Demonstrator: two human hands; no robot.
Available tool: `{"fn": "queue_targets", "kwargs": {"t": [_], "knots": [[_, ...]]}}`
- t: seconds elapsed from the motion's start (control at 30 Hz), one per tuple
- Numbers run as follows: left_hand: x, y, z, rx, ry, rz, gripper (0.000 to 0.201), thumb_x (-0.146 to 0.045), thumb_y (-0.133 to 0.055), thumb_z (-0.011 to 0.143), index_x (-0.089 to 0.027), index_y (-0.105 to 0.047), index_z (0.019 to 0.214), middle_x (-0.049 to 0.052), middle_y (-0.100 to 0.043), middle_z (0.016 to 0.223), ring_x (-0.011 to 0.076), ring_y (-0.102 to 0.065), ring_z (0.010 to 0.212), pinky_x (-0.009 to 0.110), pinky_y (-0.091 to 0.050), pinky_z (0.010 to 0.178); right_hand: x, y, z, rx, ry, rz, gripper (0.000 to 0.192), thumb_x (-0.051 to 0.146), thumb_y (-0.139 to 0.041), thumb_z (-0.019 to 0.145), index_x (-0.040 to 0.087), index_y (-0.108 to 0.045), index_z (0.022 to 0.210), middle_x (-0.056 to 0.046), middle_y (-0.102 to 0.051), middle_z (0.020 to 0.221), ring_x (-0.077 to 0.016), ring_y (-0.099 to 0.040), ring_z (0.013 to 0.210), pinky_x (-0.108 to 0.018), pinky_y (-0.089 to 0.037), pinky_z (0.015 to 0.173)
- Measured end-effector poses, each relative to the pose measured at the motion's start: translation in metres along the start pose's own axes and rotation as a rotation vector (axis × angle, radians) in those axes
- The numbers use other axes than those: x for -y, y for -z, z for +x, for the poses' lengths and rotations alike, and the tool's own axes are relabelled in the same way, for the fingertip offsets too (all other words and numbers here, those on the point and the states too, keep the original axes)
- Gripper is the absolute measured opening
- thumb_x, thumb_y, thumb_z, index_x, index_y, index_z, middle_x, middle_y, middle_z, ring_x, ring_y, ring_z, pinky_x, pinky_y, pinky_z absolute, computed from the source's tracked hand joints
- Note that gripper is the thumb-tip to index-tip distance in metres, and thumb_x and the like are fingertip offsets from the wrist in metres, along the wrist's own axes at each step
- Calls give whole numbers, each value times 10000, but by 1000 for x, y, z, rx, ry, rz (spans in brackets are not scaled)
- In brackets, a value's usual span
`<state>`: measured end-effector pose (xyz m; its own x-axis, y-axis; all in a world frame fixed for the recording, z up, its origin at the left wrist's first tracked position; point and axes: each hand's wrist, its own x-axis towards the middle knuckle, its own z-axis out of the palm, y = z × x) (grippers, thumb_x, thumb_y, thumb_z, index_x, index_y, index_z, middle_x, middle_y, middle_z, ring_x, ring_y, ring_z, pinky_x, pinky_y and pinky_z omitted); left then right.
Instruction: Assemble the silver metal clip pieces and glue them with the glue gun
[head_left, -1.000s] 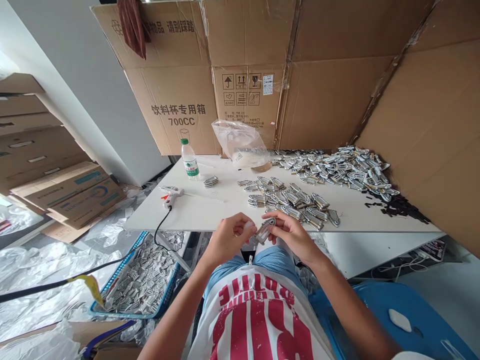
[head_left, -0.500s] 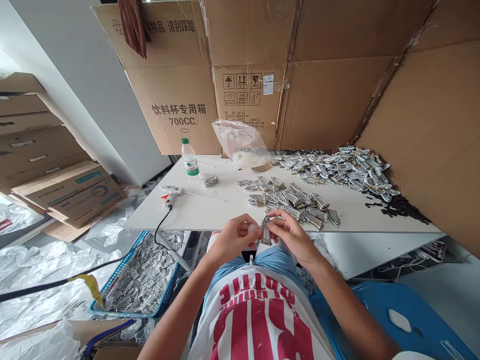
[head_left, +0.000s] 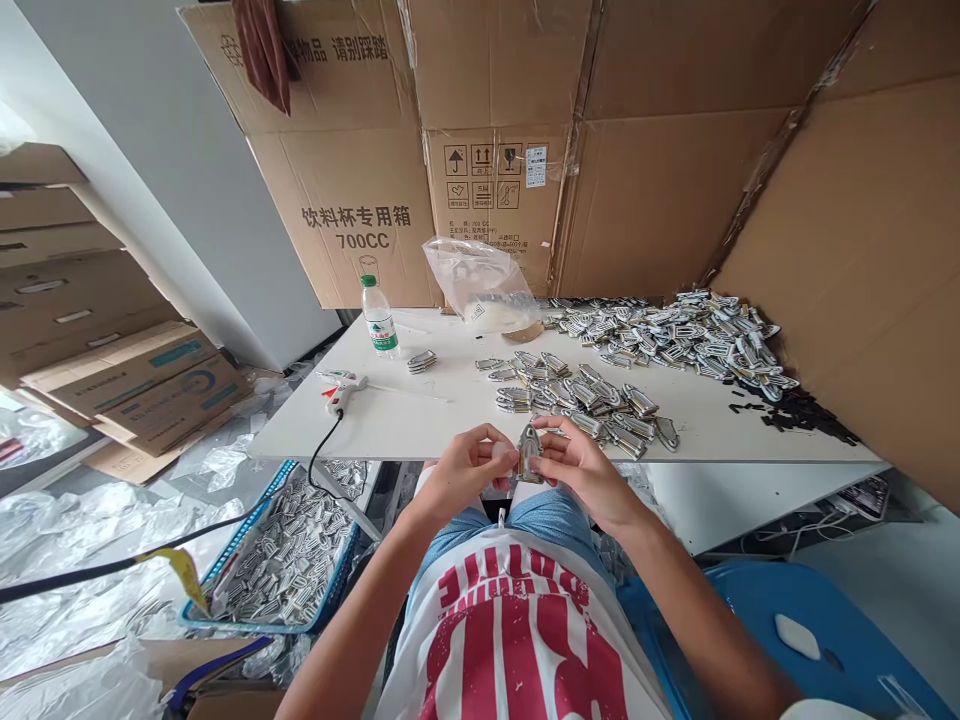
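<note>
1. hands have drawn together since a second ago: the metal piece (head_left: 529, 450), then lying slantwise and mostly in the right hand, now stands upright between both hands, its pointed end up and its flat face toward the camera.
2. that suggests, as a judgement, that the piece has been turned for a closer look or for fitting something to it; the work on this one piece reads as mid-way, not finished.
3. left hand (head_left: 466, 472) is closed narrowly, thumb and fingers pinching the left edge of the piece; something small and pale may sit under its fingertips, but it is too blurred to tell.
4. right hand (head_left: 581, 470) is likewise curled close, holding the right edge and top of the same piece.
5. the piece sits at lower centre of the frame, just before the near edge of the white table (head_left: 405, 415), above the lap.
6. it looks silvery and shiny, roughly shield-shaped with a narrow top, like the many in the nearer pile (head_left: 581, 400) just above the hands.
7. a glue gun (head_left: 341, 388) lies at centre left, and a blue basket (head_left: 281, 560) of similar pieces sits at lower left.
</note>
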<state>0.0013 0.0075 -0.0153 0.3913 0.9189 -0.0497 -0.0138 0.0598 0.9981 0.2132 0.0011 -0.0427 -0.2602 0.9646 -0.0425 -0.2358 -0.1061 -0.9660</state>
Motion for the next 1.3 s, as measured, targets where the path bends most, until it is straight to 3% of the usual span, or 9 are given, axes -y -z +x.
{"fn": "queue_targets", "kwargs": {"t": [0.2, 0.33, 0.43, 0.53, 0.7, 1.03, 1.3], "knots": [[2, 2, 1, -2, -11, -15, 474, -572, -889, 855, -171, -643, 913, 0, -701, 793, 111, -631, 632, 255, -529, 656, 1, -2, 1, -1, 25, -40, 547, 397, -923, 836, 287, -639, 1290, 8, -703, 965, -165, -600, 806, -287, -439, 691], [5, 4, 3, -6, -18, -13, 486, -585, -887, 854, -172, -638, 913, -9, -689, 781, 110, -633, 625, 256, -524, 663, -1, -3, 1, -4, 43, -83, 542, 445, -902, 871, 294, -639, 1320, 3, -707, 970, -178, -643, 863, -302, -508, 756], [6, 4, 3, -20, -20, -18, 507, -602, -891, 841, -176, -627, 913, -11, -685, 764, 115, -630, 622, 260, -522, 660, -4, -4, 1, -28, 69, -96, 484, 483, -895, 880, 301, -632, 1243, 2, -701, 1015, -174, -666, 831, -318, -559, 747], [6, 5, 4, -32, -33, -3, 502, -598, -886, 850, -179, -623, 933, -3, -702, 766, 125, -640, 639, 265, -526, 673, -8, -5, 2, -50, 143, -186, 364, 516, -852, 917, 275, -650, 1101, -1, -693, 974, -162, -663, 739, -319, -560, 689], [7, 6, 7, -51, -58, 41, 454, -569, -858, 890, -182, -628, 950, -2, -713, 761, 134, -656, 659, 267, -521, 693, -6, -8, 2, -79, 302, -375, 243, 493, -726, 1012, 256, -711, 1062, -12, -700, 834, -198, -679, 748, -330, -559, 689], [9, 5, 9, -83, -89, 37, 432, -549, -856, 898, -175, -645, 946, -5, -710, 720, 131, -656, 650, 256, -519, 677, 3, -12, -3, -82, 448, -663, 233, 425, -593, 1100, 246, -733, 1046, -15, -733, 786, -195, -697, 705, -302, -504, 635], [3, 5, 5, -98, -110, 53, 417, -526, -881, 891, -175, -660, 945, 9, -731, 764, 122, -655, 643, 242, -529, 648, 4, -12, -3, -78, 371, -584, 276, 517, -765, 991, 251, -759, 1064, 16, -718, 758, -182, -671, 673, -300, -501, 641]]}}
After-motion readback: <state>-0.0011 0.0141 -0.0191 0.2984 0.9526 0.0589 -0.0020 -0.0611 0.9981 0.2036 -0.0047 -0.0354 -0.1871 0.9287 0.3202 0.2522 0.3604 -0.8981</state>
